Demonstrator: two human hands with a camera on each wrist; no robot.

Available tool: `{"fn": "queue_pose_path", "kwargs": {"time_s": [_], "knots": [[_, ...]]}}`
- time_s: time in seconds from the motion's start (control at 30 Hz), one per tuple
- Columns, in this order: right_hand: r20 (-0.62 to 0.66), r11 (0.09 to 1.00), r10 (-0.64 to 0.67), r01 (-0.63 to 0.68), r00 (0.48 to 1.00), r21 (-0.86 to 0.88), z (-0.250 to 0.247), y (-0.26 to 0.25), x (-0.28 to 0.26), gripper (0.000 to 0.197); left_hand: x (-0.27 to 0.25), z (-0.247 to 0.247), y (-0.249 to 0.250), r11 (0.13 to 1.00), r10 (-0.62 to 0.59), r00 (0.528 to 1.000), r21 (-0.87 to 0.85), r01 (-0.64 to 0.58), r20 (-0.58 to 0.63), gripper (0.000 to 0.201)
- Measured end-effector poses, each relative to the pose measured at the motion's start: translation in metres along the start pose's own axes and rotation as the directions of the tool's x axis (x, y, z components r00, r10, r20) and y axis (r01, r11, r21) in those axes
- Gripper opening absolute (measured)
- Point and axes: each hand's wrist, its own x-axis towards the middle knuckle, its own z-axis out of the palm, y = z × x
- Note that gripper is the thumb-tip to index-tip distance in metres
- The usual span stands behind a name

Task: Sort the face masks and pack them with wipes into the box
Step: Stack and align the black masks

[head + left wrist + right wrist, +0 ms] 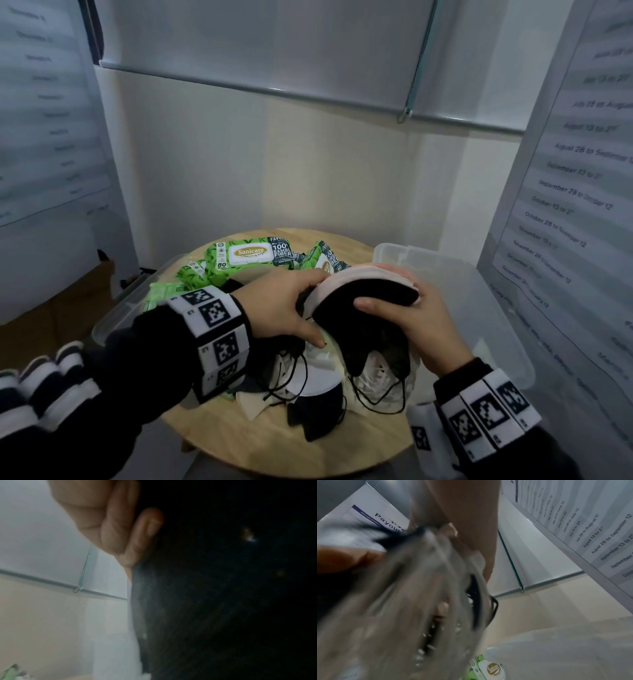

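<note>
Closest to the person, loose face masks (308, 407) lie in a messy heap on the round wooden table (239, 442), black ones and white ones mixed, with thin black ear strings curling over them.

Just above that heap, both hands hold one bundle of masks (366, 294) (a black mask on the near side, white and pale pink ones behind it). The left hand (281, 308) grips the left end, fingers curled over the top edge and thumb pressed underneath. The right hand (414, 325) grips the right end, thumb lying flat across the black mask and fingers wrapped round the back. Ear strings hang down from the bundle. In the left wrist view the black cloth fills most of the picture, with a finger (120, 527) beside it.

Farther back on the table lie green packs of wipes (251, 257), one showing a white flap that says Sanicare.

To the right stands the clear plastic box (479, 308), right beside the table. A wall chart (579, 192) with dates hangs behind it.
</note>
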Motion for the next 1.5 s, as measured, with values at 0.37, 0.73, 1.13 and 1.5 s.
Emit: {"fn": "queue_pose_path", "kwargs": {"time_s": [0.37,0.73,1.13,1.5], "knots": [[0.207,0.921,0.319,-0.354,0.925,0.161,0.019,0.002,0.012,0.045,-0.001,-0.011,-0.013,0.993,-0.062,0.996,-0.1,0.055,-0.064,0.042],[0.331,0.708,0.56,-0.646,0.759,0.285,0.043,0.032,0.019,0.037,-0.005,0.0,-0.052,0.986,-0.159,0.979,-0.026,0.164,0.131,0.079],[-0.183,0.802,0.527,-0.414,0.83,0.431,0.01,0.062,0.028,0.05,-0.009,-0.028,-0.126,0.866,-0.463,0.878,-0.274,0.419,-0.121,0.052],[-0.128,0.836,0.507,-0.449,0.853,0.315,0.024,0.069,0.028,0.036,-0.004,-0.035,-0.068,0.86,-0.34,0.94,-0.397,0.321,0.022,0.068]]}}
